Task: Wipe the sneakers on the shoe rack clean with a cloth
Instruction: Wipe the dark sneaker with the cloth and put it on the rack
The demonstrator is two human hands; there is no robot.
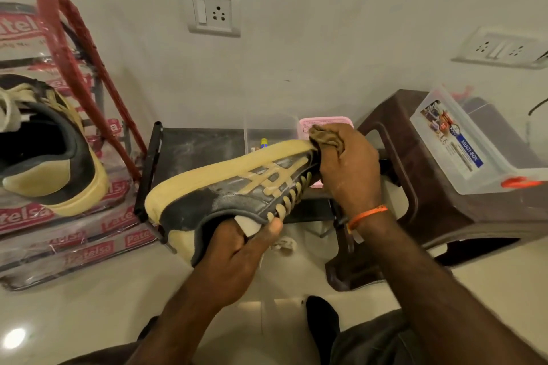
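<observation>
Overhead, sneaker (237, 187) above rack (184, 151) edge

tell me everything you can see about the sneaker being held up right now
The held sneaker is black with tan stripes, tan laces and a thick cream sole, its side dusty. It lies tipped on its side above the shoe rack. The left hand grips inside its opening; the right hand presses a brown cloth against its toe.

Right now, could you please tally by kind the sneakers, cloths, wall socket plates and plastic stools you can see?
Sneakers: 2, one held by the left hand, one at left
Cloths: 1, in the right hand
Wall socket plates: 2
Plastic stools: 1
Total: 6
</observation>
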